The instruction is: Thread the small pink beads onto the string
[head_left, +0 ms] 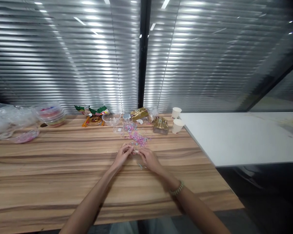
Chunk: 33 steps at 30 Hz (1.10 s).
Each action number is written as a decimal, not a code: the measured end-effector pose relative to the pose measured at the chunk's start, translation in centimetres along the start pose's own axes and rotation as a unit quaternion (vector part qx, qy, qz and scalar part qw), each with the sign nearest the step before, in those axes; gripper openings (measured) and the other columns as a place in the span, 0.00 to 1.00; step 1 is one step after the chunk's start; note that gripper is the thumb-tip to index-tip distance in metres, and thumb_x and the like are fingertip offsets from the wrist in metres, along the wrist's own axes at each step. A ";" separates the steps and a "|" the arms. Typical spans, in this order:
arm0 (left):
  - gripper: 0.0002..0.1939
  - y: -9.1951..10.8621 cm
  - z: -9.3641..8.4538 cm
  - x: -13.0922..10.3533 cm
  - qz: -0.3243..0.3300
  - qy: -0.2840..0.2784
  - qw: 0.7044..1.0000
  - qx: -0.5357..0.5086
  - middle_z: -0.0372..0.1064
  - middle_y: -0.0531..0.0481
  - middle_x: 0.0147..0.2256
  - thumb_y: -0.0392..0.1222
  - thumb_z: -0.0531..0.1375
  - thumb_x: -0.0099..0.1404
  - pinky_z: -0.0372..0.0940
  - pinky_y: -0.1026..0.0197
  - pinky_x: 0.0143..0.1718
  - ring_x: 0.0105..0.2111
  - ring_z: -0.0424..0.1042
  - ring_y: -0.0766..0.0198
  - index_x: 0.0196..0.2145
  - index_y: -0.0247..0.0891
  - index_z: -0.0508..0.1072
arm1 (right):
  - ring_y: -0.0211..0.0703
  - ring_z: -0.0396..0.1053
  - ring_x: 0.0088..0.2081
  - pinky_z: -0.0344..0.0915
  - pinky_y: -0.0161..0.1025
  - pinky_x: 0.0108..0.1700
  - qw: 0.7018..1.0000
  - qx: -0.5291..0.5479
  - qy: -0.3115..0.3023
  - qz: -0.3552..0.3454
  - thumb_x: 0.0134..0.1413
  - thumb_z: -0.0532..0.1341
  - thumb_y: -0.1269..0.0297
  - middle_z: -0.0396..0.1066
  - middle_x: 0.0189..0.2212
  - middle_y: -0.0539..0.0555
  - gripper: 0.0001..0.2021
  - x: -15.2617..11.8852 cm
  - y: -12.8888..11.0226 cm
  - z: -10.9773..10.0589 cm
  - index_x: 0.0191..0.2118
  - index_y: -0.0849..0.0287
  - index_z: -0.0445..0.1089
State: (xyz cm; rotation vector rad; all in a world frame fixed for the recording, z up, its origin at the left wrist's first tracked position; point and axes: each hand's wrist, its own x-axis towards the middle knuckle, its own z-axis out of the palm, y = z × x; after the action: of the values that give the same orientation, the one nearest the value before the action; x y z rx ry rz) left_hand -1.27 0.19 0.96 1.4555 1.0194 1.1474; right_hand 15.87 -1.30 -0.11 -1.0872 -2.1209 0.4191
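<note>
My left hand (123,154) and my right hand (148,157) come together over the wooden table, fingertips nearly meeting. Both hands are closed in a pinch around something small and pale, too tiny to name. Just beyond my fingers spreads a pile of small pink, purple and pale-green beads (139,139). More of them lie by a clear jar (127,119) behind the pile. Close to my right hand, on the near side, rests a small thin greyish piece (140,166). A green beaded bracelet (177,188) circles my right wrist.
Along the back stand a clear bowl (111,119), snack packets (94,112), gold wrappers (161,124) and two paper cups (177,126). Stacked plastic tubs (50,113) and plastic bags (12,117) sit at the left. A white table (244,139) adjoins on the right.
</note>
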 end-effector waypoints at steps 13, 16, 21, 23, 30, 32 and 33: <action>0.16 0.2 0.7 -0.4 -0.024 0.011 0.999 -0.026 0.65 0.48 0.33 0.53 0.60 0.55 0.61 0.63 0.37 0.32 0.65 0.63 0.30 0.36 0.75 | 0.44 0.67 0.36 0.61 0.39 0.40 0.999 -0.043 -0.009 -0.026 0.60 0.49 0.70 0.71 0.33 0.56 0.11 0.1 0.4 -0.5 0.36 0.58 0.69; 0.13 1.0 1.1 -0.8 0.038 -0.014 0.998 0.044 0.64 0.46 0.35 0.50 0.60 0.57 0.59 0.60 0.44 0.39 0.64 0.60 0.31 0.38 0.77 | 0.43 0.67 0.35 0.60 0.37 0.38 0.997 -0.072 -0.004 -0.005 0.60 0.49 0.69 0.72 0.33 0.56 0.11 -0.1 0.1 -0.7 0.37 0.57 0.69; 0.10 0.9 1.4 -0.9 0.091 -0.002 0.992 0.088 0.63 0.45 0.38 0.47 0.62 0.56 0.59 0.57 0.46 0.43 0.62 0.57 0.32 0.41 0.78 | 0.40 0.65 0.27 0.56 0.35 0.30 0.994 -0.044 0.045 0.085 0.61 0.47 0.65 0.69 0.26 0.53 0.13 -0.2 0.0 -0.2 0.33 0.57 0.67; 0.10 0.2 1.2 -0.6 0.060 0.004 0.996 0.061 0.64 0.45 0.38 0.48 0.63 0.54 0.60 0.58 0.45 0.43 0.63 0.57 0.29 0.40 0.79 | 0.40 0.64 0.27 0.57 0.34 0.31 0.995 0.006 0.054 0.086 0.62 0.46 0.63 0.69 0.26 0.53 0.14 -0.1 0.1 0.2 0.32 0.57 0.67; 0.18 -0.9 0.5 -0.1 -0.058 0.052 0.996 -0.044 0.72 0.45 0.35 0.49 0.67 0.46 0.64 0.56 0.42 0.37 0.70 0.58 0.33 0.37 0.76 | 0.41 0.67 0.34 0.61 0.37 0.38 0.994 0.093 0.021 0.052 0.61 0.48 0.64 0.72 0.33 0.54 0.13 0.0 0.1 0.1 0.38 0.57 0.69; 0.22 -0.8 0.6 -0.1 -0.071 0.052 0.994 -0.070 0.73 0.44 0.37 0.50 0.66 0.47 0.65 0.56 0.41 0.38 0.70 0.57 0.39 0.36 0.75 | 0.41 0.68 0.37 0.62 0.38 0.41 0.994 0.099 0.020 0.034 0.61 0.49 0.64 0.72 0.36 0.55 0.12 0.0 0.0 0.0 0.40 0.57 0.70; 0.23 -0.7 0.7 -0.1 -0.074 0.053 0.993 -0.074 0.74 0.44 0.38 0.51 0.65 0.49 0.65 0.56 0.41 0.38 0.71 0.58 0.40 0.36 0.74 | 0.42 0.68 0.38 0.62 0.39 0.42 0.994 0.101 0.022 0.025 0.61 0.50 0.65 0.72 0.37 0.55 0.12 0.0 -0.1 -0.1 0.40 0.57 0.70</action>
State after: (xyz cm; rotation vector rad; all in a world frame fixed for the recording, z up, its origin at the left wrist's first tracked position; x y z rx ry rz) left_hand -0.68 0.05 0.25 1.1937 1.0736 1.1748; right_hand 15.88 -1.33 0.05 -1.0243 -1.9690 0.6145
